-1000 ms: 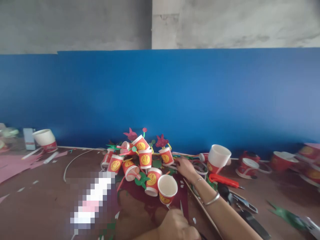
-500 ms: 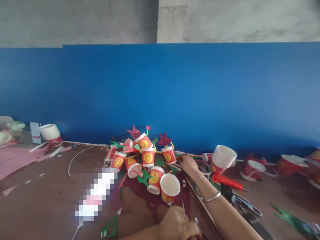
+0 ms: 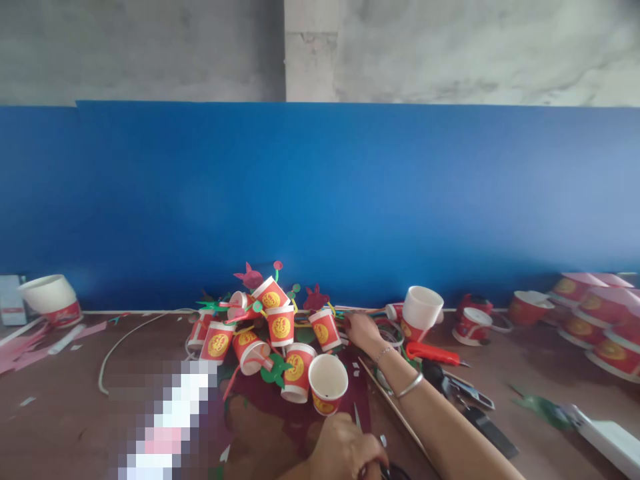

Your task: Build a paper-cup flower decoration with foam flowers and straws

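Note:
My right hand [image 3: 363, 331], below a silver bangle, reaches to the back of the table. Its fingers curl down at a bundle of thin coloured straws [image 3: 345, 309]; what they pinch is hidden. Nearest it stands a red-and-white paper cup [image 3: 325, 329] with a dark pink paper animal head [image 3: 316, 299]. My left hand [image 3: 345, 445] is closed at the lower edge around what look like black-handled scissors [image 3: 357, 416], mostly covered by the fist. Just beyond it sits an open paper cup [image 3: 328, 377]. More decorated cups [image 3: 281, 326] are heaped to the left, with a green paper shape [image 3: 275, 371].
Right of my arm are a stack of cups [image 3: 423, 310], an orange-red utility knife [image 3: 433, 353], keys [image 3: 473, 392] and green-handled pliers or cutters [image 3: 545, 408]. A thin wooden stick [image 3: 397, 417] lies beside my forearm. A white cable [image 3: 120, 347] curves at left. A blue panel [image 3: 320, 200] rises behind.
The view has shifted right, so more stacked cups show at the far right. Both hands stay in nearly the same places among the objects.

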`<move>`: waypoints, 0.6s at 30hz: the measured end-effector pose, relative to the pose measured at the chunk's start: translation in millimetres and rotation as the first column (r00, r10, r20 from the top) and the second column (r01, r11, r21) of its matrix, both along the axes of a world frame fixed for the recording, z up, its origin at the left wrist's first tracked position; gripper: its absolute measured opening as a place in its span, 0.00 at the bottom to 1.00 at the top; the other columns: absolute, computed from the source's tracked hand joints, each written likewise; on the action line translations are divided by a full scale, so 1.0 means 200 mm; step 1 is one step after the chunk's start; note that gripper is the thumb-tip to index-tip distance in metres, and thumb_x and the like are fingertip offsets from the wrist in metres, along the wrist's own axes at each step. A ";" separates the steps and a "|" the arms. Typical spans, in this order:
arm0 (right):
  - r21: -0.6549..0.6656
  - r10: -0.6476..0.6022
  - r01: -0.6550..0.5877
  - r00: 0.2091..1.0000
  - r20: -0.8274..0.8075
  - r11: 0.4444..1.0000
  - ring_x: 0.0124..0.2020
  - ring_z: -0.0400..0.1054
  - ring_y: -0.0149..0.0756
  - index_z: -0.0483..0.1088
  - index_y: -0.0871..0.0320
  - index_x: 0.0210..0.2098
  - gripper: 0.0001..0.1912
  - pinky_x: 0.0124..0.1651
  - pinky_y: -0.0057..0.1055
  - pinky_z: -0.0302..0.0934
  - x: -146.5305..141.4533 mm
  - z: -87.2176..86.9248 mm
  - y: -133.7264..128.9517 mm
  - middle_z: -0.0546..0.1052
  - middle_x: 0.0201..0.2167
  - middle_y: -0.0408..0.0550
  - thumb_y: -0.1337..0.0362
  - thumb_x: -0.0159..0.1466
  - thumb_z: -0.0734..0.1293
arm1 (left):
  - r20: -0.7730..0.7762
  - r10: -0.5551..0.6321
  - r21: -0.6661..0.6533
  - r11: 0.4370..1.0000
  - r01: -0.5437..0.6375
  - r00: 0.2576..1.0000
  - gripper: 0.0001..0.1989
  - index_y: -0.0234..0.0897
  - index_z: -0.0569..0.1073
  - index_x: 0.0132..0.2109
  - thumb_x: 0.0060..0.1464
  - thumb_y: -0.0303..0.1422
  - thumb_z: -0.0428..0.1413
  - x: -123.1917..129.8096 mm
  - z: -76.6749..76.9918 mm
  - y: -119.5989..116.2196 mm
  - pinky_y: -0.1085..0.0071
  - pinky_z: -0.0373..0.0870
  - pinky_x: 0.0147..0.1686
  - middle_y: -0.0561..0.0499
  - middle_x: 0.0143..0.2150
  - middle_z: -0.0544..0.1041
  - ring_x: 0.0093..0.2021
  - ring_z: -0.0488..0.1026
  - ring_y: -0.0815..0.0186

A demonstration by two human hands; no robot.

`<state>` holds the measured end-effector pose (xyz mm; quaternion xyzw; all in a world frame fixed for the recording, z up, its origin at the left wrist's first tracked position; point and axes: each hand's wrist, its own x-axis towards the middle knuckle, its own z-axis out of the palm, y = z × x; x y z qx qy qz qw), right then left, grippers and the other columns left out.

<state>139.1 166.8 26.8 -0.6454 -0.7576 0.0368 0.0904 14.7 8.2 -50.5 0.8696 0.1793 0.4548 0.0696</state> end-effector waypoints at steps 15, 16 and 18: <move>0.153 -0.022 0.058 0.974 -0.225 0.986 0.45 0.68 0.39 0.74 0.60 0.40 0.14 0.45 0.26 0.56 0.08 -0.02 -0.04 0.76 0.42 0.52 0.72 0.60 0.59 | 0.037 0.002 -0.009 1.000 -0.002 0.999 0.14 0.39 0.73 0.30 0.57 0.35 0.44 -0.03 -0.03 0.02 0.74 0.57 0.22 0.55 0.15 0.72 0.14 0.65 0.73; 0.149 -0.018 0.053 0.973 -0.230 0.987 0.46 0.69 0.39 0.74 0.60 0.40 0.14 0.45 0.26 0.57 0.08 -0.03 -0.03 0.77 0.42 0.52 0.72 0.60 0.59 | 0.019 0.013 -0.027 1.000 -0.012 1.000 0.14 0.39 0.73 0.30 0.57 0.36 0.45 -0.02 -0.04 0.03 0.74 0.58 0.22 0.55 0.14 0.71 0.14 0.65 0.72; 0.136 -0.009 0.042 0.972 -0.235 0.990 0.46 0.69 0.40 0.75 0.61 0.41 0.15 0.46 0.26 0.57 0.09 -0.03 -0.03 0.77 0.43 0.52 0.73 0.58 0.60 | -0.036 0.020 -0.086 0.996 -0.023 0.999 0.13 0.40 0.74 0.30 0.56 0.37 0.47 0.00 -0.07 0.03 0.74 0.60 0.23 0.54 0.14 0.70 0.15 0.65 0.71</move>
